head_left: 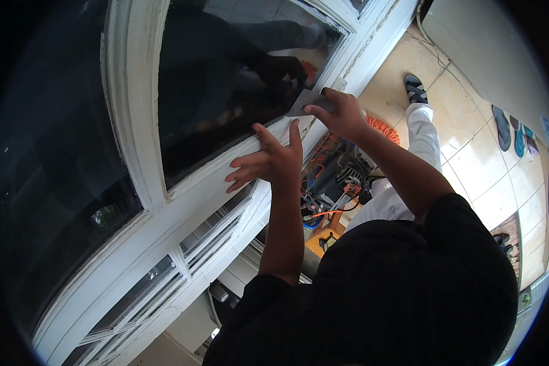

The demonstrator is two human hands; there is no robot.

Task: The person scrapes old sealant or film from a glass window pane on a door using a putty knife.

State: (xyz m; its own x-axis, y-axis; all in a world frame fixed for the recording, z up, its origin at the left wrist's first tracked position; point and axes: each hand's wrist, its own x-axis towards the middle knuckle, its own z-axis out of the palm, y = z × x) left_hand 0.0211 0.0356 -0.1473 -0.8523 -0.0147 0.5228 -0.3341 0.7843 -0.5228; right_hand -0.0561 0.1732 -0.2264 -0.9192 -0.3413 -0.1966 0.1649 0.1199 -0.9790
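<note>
My right hand (343, 114) grips a thin grey rectangular piece (304, 101), thumb on its face, at the lower right corner of a dark glass pane (201, 85). The piece is flat and stiff-looking; its exact kind does not show. Its far edge meets the line where the glass joins the white window frame (204, 163). Just left of it, my left hand (267, 160) is open, fingers spread, in front of the lower frame rail and holding nothing. Paint on the frame looks rough and chipped in places.
Under my arms lie a coiled orange hose (382, 129) and a dark power tool (332, 183) with cords. A yellow-orange surface (324, 241) is below them. My sandalled foot (416, 90) stands on the tiled floor (479, 161), where several slippers (502, 128) lie farther right.
</note>
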